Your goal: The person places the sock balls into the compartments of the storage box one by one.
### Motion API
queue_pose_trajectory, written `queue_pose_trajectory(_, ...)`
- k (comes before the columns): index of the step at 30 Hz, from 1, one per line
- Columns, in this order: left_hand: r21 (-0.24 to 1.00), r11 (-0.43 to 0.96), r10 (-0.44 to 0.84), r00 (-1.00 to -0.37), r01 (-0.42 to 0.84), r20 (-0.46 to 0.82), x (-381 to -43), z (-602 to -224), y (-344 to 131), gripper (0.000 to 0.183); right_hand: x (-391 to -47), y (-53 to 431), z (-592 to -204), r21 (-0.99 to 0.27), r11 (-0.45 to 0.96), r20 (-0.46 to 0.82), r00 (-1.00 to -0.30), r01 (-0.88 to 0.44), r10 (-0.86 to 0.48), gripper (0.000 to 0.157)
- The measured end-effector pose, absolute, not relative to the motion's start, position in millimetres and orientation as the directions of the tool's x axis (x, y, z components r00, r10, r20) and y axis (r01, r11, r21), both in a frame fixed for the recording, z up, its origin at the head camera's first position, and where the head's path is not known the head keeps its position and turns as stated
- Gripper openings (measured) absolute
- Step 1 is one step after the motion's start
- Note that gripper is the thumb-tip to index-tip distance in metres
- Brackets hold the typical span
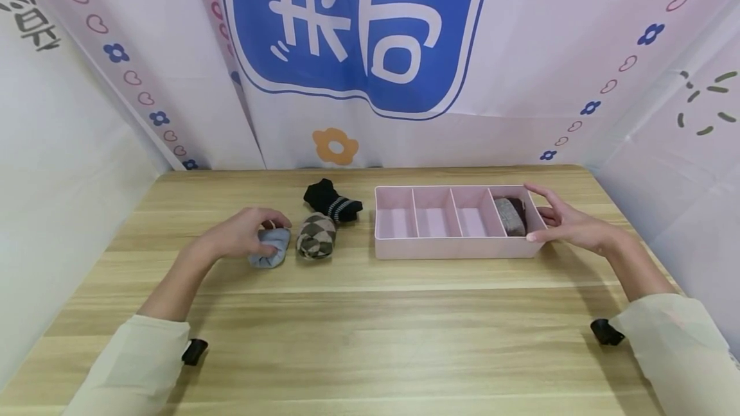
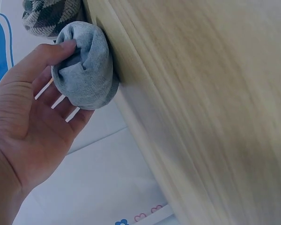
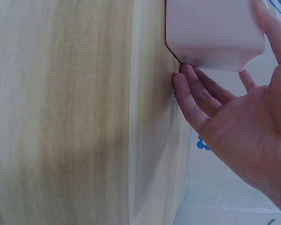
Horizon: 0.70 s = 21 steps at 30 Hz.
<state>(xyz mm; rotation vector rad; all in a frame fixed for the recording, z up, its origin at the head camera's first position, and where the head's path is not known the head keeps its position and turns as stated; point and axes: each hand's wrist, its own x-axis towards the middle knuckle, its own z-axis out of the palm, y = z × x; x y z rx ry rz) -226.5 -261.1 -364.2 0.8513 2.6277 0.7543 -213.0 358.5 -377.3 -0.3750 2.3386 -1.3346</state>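
Observation:
My left hand (image 1: 245, 234) pinches a rolled light grey-blue sock (image 1: 272, 248) on the table, the thumb tucked into its fold and the fingers behind it in the left wrist view. Just to its right lies a checkered brown and beige rolled sock (image 1: 316, 236), with a black sock with pale stripes (image 1: 331, 201) behind that. At the right, my right hand (image 1: 569, 222) grips the end of a pink divided box (image 1: 445, 249), thumb at the front corner and forefinger at the back rim. A grey rolled sock (image 1: 509, 217) and a dark brown one (image 1: 522, 212) sit in its rightmost compartment.
The wooden table (image 1: 358, 339) reaches back to a hanging printed cloth (image 1: 300, 127), close behind the box. White cloth walls also stand at left and right. Thin dividers (image 1: 453, 212) split the box into compartments. A small black device (image 1: 194, 352) hangs at each sleeve cuff.

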Motion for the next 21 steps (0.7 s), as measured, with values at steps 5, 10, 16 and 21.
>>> queue_pose_trajectory(5, 0.559, 0.678, 0.618, -0.782, 0.478, -0.082, -227.6, -365.5, -260.4, 0.044, -212.7, 358.5, -377.2, -0.865, 0.501, -0.221, -0.876, -0.027, -0.429, 0.105)
queue_pose_trajectory(10, 0.565, 0.676, 0.617, -0.783, 0.473, -0.083, -229.2, -366.3, -258.9, 0.042, -212.6, 358.1, -377.2, -0.868, 0.495, -0.216, -0.875, -0.031, -0.433, 0.106)
queue_pose_trajectory(16, 0.576, 0.674, 0.611, -0.787, 0.462, -0.083, -231.7, -366.0, -257.1, 0.041, -213.1, 358.6, -378.1, -0.87, 0.492, -0.212, -0.875, -0.033, -0.435, 0.105)
queue_pose_trajectory(21, 0.576, 0.667, 0.611, -0.789, 0.473, -0.059, -231.4, -365.1, -258.0, 0.042, -213.1, 359.8, -378.8, -0.87, 0.491, -0.212, -0.875, -0.033, -0.435, 0.106)
